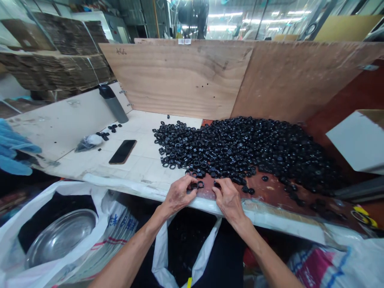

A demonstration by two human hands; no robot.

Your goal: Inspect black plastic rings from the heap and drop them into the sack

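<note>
My left hand (181, 193) rests at the table's front edge, its thumb and fingers curled around a black ring (194, 185). Just to its right, a second black ring (201, 184) lies on the brown surface. My right hand (228, 199) is closed in a pinch at the same edge, on a small black part (216, 184) mostly hidden by the fingers. Behind both hands spreads a large pile of small black plastic parts (240, 148), rings among them. Below, between my forearms, hangs an open white sack (160, 256) with dark contents.
A phone (123, 152) and a grey bottle (115, 106) stand or lie on the left, near a small plastic bag (90, 141). Wooden boards (180, 76) wall the back. A metal bowl (63, 236) sits in a left sack; a white box (357, 140) and yellow-handled scissors (364, 216) are right.
</note>
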